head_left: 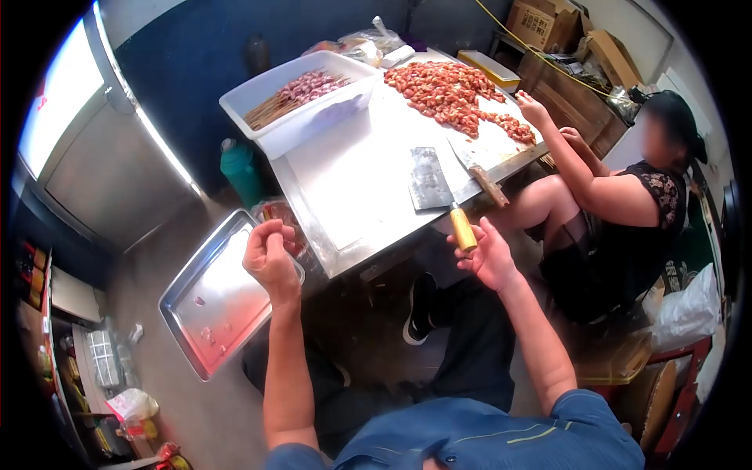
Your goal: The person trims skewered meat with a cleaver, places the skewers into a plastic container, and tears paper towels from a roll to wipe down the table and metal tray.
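My left hand (270, 254) is raised near the table's left corner, over the upper end of a metal tray (182, 305). Its fingers are curled together, and I cannot make out anything in them. My right hand (492, 257) is at the table's front edge, palm up, with fingers and thumb apart beside the wooden handle of a cleaver (431, 180). The cleaver's broad blade lies on the white table top (337, 188), and its handle sticks out past the edge. A knife (487, 184) with a worn wooden handle lies to its right.
Cut red meat (446, 90) is heaped at the back right. A white plastic tub (321, 117) holds skewered meat (301, 90). Another person (627, 188) sits at the right, hands near the meat. A green bottle (238, 171) stands left of the table; cardboard boxes (540, 25) are behind.
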Motion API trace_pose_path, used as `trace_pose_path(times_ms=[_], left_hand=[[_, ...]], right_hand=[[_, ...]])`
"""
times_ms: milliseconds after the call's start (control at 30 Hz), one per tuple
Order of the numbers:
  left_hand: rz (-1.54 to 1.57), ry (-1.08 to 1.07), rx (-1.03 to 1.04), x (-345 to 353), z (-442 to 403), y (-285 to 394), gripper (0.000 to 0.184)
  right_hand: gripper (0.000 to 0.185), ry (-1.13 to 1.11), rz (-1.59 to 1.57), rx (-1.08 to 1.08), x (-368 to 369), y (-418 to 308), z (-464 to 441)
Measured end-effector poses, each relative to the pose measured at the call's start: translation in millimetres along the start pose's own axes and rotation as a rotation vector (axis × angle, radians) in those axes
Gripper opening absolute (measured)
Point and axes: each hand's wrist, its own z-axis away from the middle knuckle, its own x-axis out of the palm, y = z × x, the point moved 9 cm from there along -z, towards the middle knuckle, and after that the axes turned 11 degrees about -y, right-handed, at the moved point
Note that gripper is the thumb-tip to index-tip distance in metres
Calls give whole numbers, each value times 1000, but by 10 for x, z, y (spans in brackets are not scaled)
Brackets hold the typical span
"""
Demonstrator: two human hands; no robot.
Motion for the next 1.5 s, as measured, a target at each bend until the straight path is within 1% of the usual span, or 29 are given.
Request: trace_pose_path(times_ms=[67,133,167,200,300,333,400,600,667,733,767,833,867,933,1033,1100,1133,1167,1233,1267,1367,1500], left_hand=[[-24,14,-5,-7,-11,-43,17],[-26,15,-11,-11,-13,-80,17],[-23,22,-11,-17,-20,-88,17],[-27,23,-16,-19,-18,-94,17],[-25,10,-9,-16,-33,-88,17],[-28,15,-8,-23,-35,-83,17],[-6,4,-15,-14,-34,-84,18],[-12,15,-12,11,-36,-54,17],[10,-21,6,12,-52,-84,17],[6,-22,8,-2,-78,-143,17],[-7,-10,3,-12,-79,-175,17],[40,-33,-79,24,-68,-216,17],[-20,-32,-76,29,-71,-215,17],[-74,-62,-62,67,-63,-173,18],[-38,-61,-72,61,-73,-228,18],[18,-64,-67,72,-85,-246,18],[29,-73,-133,71,-71,-254,18],[25,-73,-127,73,-67,-204,18],[4,-65,-111,42,-62,-137,17],[-1,-67,-80,38,-66,-89,18],[-5,-41,-69,-69,-83,-71,17],[1,20,-79,-190,-88,-61,17]], right_hand=[[51,-30,-7,20,64,40,27],[44,-43,120,-74,134,-19,50],[39,5,155,-119,133,-53,69],[39,7,152,-113,108,-25,68],[36,76,210,-264,64,-113,100],[36,71,210,-260,85,-115,96],[38,98,193,-324,84,-188,105],[40,169,356,-358,-7,-338,-175],[41,217,433,-311,-51,-391,-286],[39,266,524,-353,-172,-467,-369],[39,348,554,-353,-245,-501,-353],[36,401,481,-383,-259,-499,-271],[37,491,464,-359,-248,-475,-173],[40,591,332,-354,-339,-388,-4],[40,559,321,-414,-320,-331,167],[32,552,376,-448,-289,-298,241],[28,528,417,-466,-218,-283,262],[22,515,429,-470,-125,-241,295],[18,479,477,-427,23,-86,348],[18,458,500,-395,106,-6,383],[18,374,559,-341,304,230,462],[18,304,628,-288,524,368,550]])
